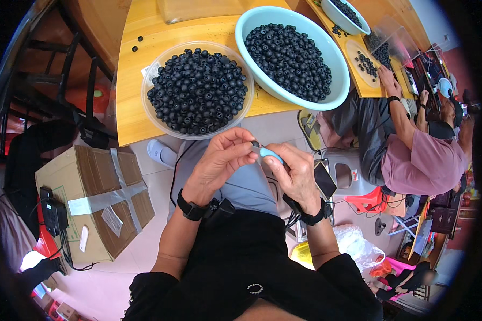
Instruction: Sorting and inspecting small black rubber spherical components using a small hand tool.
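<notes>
Above my lap, my left hand (223, 159) pinches a small black round piece (255, 143) between thumb and fingers. My right hand (296, 170) grips a small knife (271, 155) with a light-blue handle, its short blade against the piece. Just beyond my hands, a shallow clear plastic bowl (145, 105) at the table's edge is heaped with black round pieces (198, 91), many showing a hole. To its right stands a light-blue basin (338, 80) filled with more of the same.
Two loose pieces lie on the yellow wooden table (131, 80) at left. A taped cardboard box (99, 198) stands on the floor to my left. At right, a person in a pink shirt (420, 160) works at another table, near a grey stool (348, 168). A plastic bag (356, 243) lies behind.
</notes>
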Demonstrator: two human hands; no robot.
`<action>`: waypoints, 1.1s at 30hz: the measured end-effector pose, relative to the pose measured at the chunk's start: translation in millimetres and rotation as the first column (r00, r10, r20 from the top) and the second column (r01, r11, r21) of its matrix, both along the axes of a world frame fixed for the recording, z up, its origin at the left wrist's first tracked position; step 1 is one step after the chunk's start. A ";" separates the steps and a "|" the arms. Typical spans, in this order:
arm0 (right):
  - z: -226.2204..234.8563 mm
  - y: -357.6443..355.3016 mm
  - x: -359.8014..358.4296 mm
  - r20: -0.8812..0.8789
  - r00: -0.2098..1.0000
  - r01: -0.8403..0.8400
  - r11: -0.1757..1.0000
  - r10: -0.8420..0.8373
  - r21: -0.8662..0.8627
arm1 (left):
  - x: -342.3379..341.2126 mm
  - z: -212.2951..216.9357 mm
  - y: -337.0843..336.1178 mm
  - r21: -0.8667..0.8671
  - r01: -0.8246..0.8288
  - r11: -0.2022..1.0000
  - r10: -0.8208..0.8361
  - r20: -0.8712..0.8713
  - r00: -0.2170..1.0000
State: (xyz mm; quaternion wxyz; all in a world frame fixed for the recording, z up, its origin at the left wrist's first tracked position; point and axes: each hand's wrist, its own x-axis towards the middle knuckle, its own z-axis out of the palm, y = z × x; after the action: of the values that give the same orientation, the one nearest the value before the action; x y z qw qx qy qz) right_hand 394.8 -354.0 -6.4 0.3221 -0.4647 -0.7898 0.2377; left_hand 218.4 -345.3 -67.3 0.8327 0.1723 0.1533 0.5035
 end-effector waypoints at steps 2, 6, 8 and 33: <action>-2.1 0.1 1.3 0.003 1.000 -0.012 1.000 0.012 0.021 | 0.1 -0.2 -0.1 0.008 0.009 1.000 -0.009 0.006 1.000; -12.8 0.8 6.2 0.012 1.000 -0.003 0.999 0.003 0.034 | -0.5 -6.3 0.4 -0.012 0.033 0.999 -0.034 -0.019 0.999; -22.6 2.9 8.9 0.066 0.989 0.125 0.988 -0.132 0.096 | -0.6 -11.5 1.0 -0.003 0.095 0.995 -0.095 0.061 0.994; -37.2 -12.5 19.0 0.041 0.961 0.276 0.945 -0.273 -0.175 | 3.9 -1.5 -7.9 0.040 0.034 0.999 -0.036 0.047 0.998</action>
State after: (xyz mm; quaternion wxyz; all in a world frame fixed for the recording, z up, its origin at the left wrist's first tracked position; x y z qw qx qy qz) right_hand 413.8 -366.5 -43.6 0.3027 -0.5990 -0.6954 0.2569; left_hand 222.3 -353.2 -68.8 0.8412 0.1791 0.1207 0.4958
